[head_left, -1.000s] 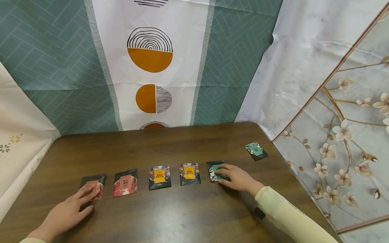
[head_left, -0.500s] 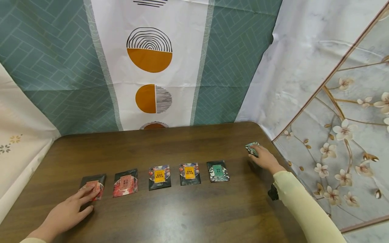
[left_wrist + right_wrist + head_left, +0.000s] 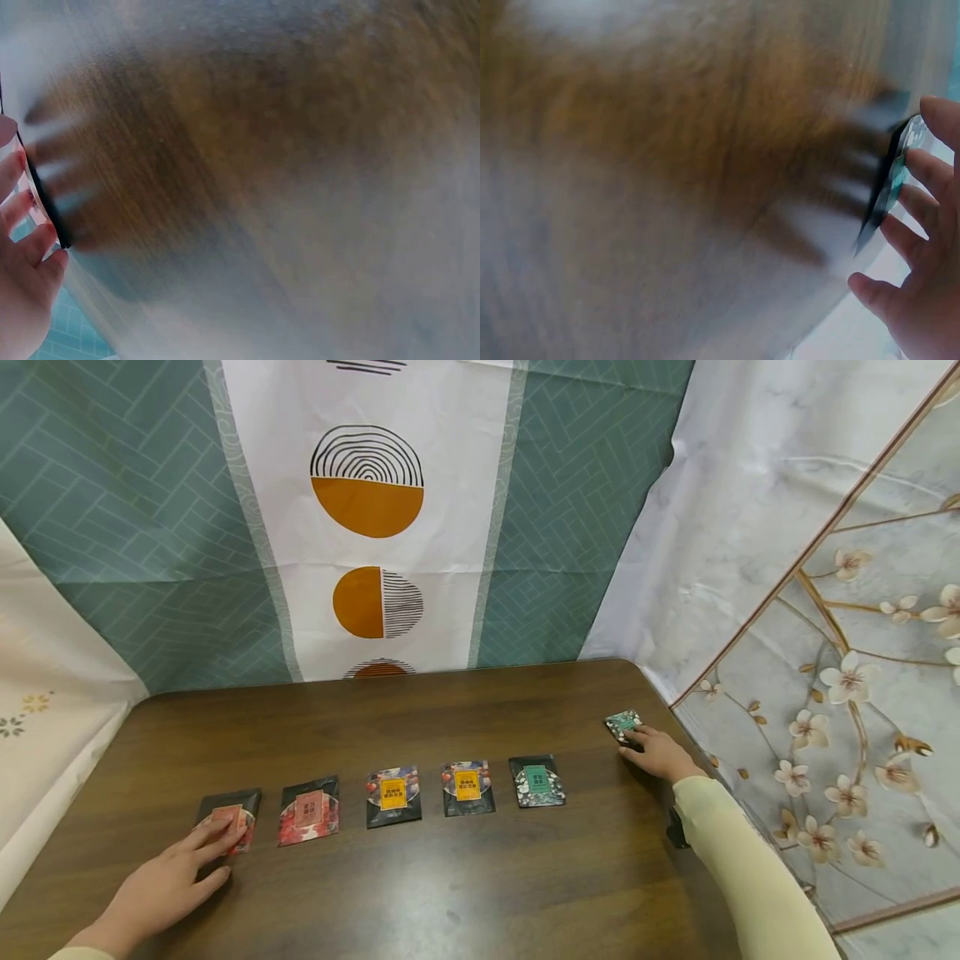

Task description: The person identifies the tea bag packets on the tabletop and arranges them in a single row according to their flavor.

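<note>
My left hand (image 3: 167,883) rests with its fingertips on a black and red sachet (image 3: 238,800) at the left end of a row on the table. In the left wrist view the fingers (image 3: 34,244) lie flat over the sachet's edge. My right hand (image 3: 662,757) touches a black and green floral sachet (image 3: 622,722) at the far right, covering its lower part. The right wrist view shows relaxed fingers (image 3: 928,171) on that green sachet (image 3: 900,161), with the thumb apart from it.
Between the hands lie a second red sachet (image 3: 310,811), two sachets with yellow labels (image 3: 393,796), and another green sachet (image 3: 537,780). The brown wooden table (image 3: 450,877) has a patterned curtain (image 3: 382,502) behind it and a floral cloth (image 3: 847,735) at the right.
My right hand has moved right and away from the row's green sachet to the far-right one, then drawn slightly back over it. The left hand and the sachets stay put.
</note>
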A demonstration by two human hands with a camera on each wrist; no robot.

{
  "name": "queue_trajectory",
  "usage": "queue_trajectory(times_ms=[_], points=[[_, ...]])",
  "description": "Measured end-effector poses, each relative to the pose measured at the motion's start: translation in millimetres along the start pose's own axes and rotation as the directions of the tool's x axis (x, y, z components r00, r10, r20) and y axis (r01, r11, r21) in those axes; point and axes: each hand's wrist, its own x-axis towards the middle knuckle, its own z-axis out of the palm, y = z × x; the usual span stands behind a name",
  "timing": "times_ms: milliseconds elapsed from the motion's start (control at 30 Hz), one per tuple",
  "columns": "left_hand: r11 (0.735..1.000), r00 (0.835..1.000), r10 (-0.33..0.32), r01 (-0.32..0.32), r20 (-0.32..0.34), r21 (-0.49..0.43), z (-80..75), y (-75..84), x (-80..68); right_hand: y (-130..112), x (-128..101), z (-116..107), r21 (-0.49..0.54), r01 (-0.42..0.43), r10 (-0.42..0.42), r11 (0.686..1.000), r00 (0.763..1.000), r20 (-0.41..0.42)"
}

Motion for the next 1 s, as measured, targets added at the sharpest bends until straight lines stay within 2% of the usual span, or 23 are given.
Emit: queue_trajectory(times_ms=[200,500,833,1000], points=[[1.0,1.0,-0.006,0.006,-0.001,-0.002,0.5,-1.9,-0.9,-8,-10,10,0.002,0.025,-0.025,1.0,0.999,-0.03],[1.0,1.0,-0.01,0.01,0.009,0.0,0.5,-3.9,-2.9,-33,-32,26,-0.002,0.067,-0.067,0.998,0.995,-0.068],[1.0,0.999,-0.027,0.027,0.026,-0.009,-0.4,-1.4,0.1,-55,-50,33,-0.047,0.094,-0.098,0.994,0.991,-0.092],[1.0,1.0,-0.015,0.015,0.019,-0.01,-1.7,-0.1,2.9,-68,-58,36,-0.08,0.105,-0.115,0.991,0.985,-0.128]])
